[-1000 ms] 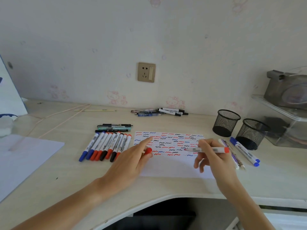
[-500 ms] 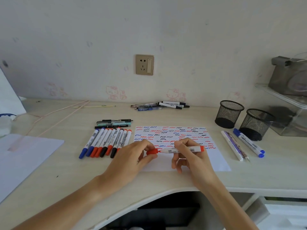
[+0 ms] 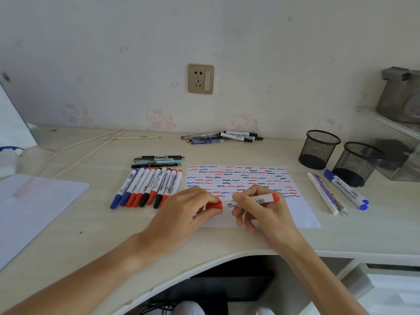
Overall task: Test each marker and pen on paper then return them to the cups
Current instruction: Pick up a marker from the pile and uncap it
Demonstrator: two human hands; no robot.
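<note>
Midway, by the look of it. Paper (image 3: 302,214) near front edge of surface, mostly squiggled. Left hand (image 3: 181,210) pinches red cap (image 3: 213,205); right hand (image 3: 263,208) grips marker (image 3: 261,198) over paper. Both cups (image 3: 318,146) at right edge look empty; row of markers (image 3: 147,187) waits left of paper.

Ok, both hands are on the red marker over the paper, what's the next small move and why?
Probably press the red cap fully home with the left hand, since the right hand grips the marker and the cap sits at its tip; then carry it toward the cups.
</note>
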